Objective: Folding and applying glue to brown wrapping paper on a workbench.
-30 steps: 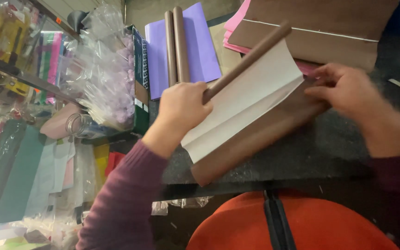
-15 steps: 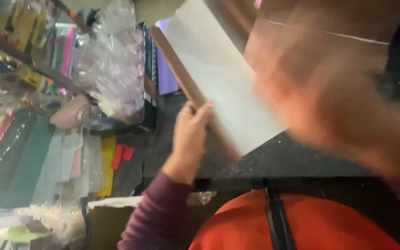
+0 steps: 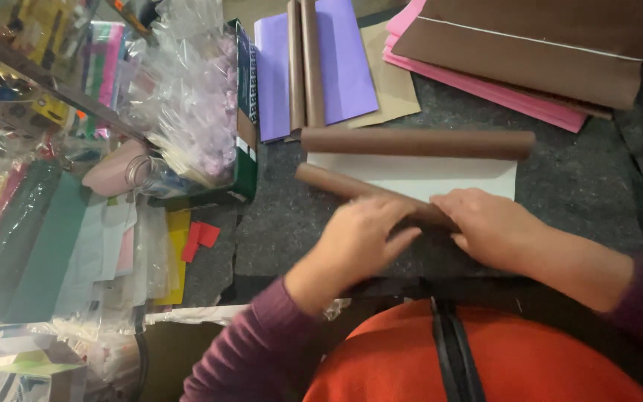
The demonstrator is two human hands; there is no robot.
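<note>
pressing near brown roll [image 3: 351,186]: left hand [image 3: 359,238], right hand [image 3: 489,227], on white sheet [image 3: 418,175].

Work surface: dark grey felt-like mat [image 3: 597,186].
Left: cluttered shelf [image 3: 24,67], possibly glass.
Light: even, soft.

Left hand [image 3: 359,238] and right hand [image 3: 489,227] flat on brown paper roll [image 3: 351,184], white sheet [image 3: 426,175] just behind.

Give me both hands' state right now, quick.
Left hand: fingers flat, pressing the near brown paper roll, not gripping.
Right hand: palm down on the same roll; grip cannot be told.
</note>
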